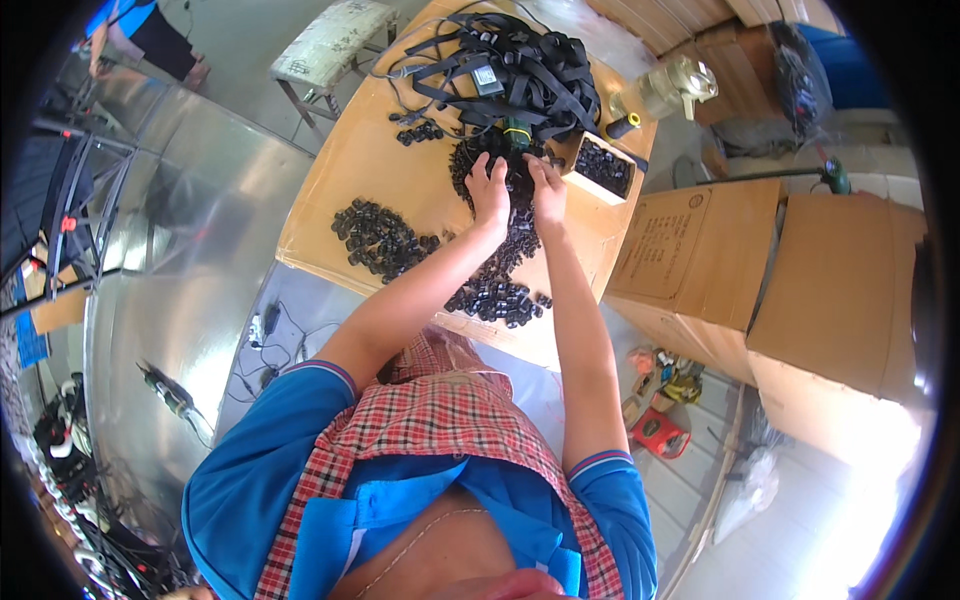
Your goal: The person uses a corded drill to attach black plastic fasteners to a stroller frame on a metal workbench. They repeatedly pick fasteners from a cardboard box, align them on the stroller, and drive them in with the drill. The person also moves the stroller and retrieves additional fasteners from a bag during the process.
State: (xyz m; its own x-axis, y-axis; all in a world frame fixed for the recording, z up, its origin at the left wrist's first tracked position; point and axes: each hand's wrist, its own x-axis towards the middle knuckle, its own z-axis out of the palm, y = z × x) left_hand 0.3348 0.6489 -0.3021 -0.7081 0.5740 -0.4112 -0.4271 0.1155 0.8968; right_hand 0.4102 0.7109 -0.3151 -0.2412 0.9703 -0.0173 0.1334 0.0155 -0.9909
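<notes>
Both my arms reach over the table to a heap of small black plastic parts. My left hand rests at the heap's left side, its fingers spread. My right hand is at the right side, with its fingers apart and extended. Nothing held shows in either hand, though small parts lie under and between the fingertips. Just beyond the fingers lies a dark green object with a yellow band, its kind unclear. A second pile of black parts lies to the left, and an open box of black parts stands to the right.
Black straps lie tangled at the table's far end. A clear jug and a black roll with a yellow end are at the far right. Cardboard boxes stand right of the table, a stool far left.
</notes>
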